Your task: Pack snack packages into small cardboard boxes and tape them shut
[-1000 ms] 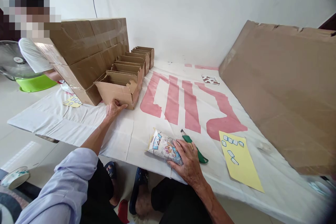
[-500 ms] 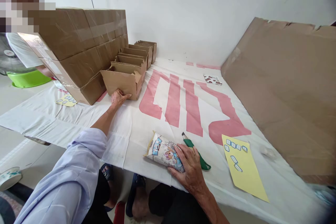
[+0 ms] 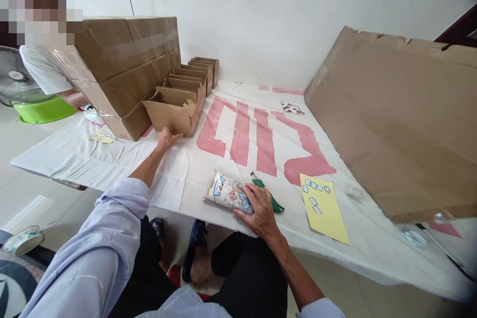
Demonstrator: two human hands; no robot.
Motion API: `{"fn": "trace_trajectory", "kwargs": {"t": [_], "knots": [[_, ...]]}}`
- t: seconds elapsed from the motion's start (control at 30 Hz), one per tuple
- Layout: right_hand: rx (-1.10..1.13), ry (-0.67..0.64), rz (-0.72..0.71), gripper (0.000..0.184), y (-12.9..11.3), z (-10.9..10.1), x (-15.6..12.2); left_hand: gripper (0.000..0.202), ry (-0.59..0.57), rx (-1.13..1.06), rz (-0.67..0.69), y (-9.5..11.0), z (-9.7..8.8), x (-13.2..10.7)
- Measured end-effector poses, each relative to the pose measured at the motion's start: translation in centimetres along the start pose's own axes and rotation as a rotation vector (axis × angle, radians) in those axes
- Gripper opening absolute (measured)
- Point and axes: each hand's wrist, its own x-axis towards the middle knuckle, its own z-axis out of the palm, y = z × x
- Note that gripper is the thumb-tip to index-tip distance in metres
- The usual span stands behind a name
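My left hand (image 3: 167, 136) reaches far forward and grips the bottom front edge of the nearest small open cardboard box (image 3: 173, 114), first in a row of several such boxes (image 3: 194, 77). My right hand (image 3: 260, 208) lies on a printed snack pouch (image 3: 228, 192) near the front edge of the white sheet (image 3: 246, 159), fingers curled over its right end. A green-handled utility knife (image 3: 269, 196) lies just to the right of that hand, partly under the fingers.
Large taped cartons (image 3: 119, 69) stand left of the box row. A big flat cardboard sheet (image 3: 395, 119) leans at right. A yellow sticker sheet (image 3: 323, 207) lies near the knife, another (image 3: 104, 134) by the cartons. Another person sits at far left by a fan (image 3: 15, 79) and green basin (image 3: 42, 109).
The left hand stays on the box's front edge and the right hand on the pouch. The view has shifted and pulled back slightly.
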Motion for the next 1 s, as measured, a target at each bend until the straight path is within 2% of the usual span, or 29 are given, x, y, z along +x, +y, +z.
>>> {"fn": "trace_trajectory", "kwargs": {"t": [0.07,0.13,0.27,0.37,0.43,0.6,0.73,0.87,1.0], "knots": [[-0.005,0.003,0.013,0.072,-0.1,0.0,0.1,0.037,-0.036,-0.014,0.040,0.8,0.2,-1.9],[-0.008,0.013,0.028,0.069,-0.2,0.0,0.2,0.032,-0.127,-0.045,0.110,1.6,0.9,-4.6],[0.015,0.038,0.037,0.065,-0.4,-0.1,0.2,0.037,-0.423,-0.144,0.237,2.5,2.7,-11.4],[0.021,0.041,0.044,0.063,-0.4,-0.1,0.2,0.044,-0.697,-0.275,0.240,2.5,3.9,-15.7],[0.018,0.042,0.046,0.063,-0.4,0.0,0.2,0.046,-0.780,-0.325,0.222,2.5,4.8,-17.5],[0.023,0.051,0.027,0.065,-0.4,-0.1,0.3,0.039,-0.767,-0.401,0.165,2.8,6.7,-18.7],[0.019,0.119,-0.009,0.068,-0.4,-0.3,0.3,0.042,-0.789,-0.521,0.133,2.9,7.2,-19.3],[0.013,0.237,0.012,0.077,-0.5,-0.4,0.2,0.044,-0.759,-0.621,0.107,2.0,6.1,-19.4],[0.033,0.285,0.047,0.081,-0.4,-0.1,0.1,0.053,-0.631,-0.705,0.084,0.0,3.3,-17.1]]}}
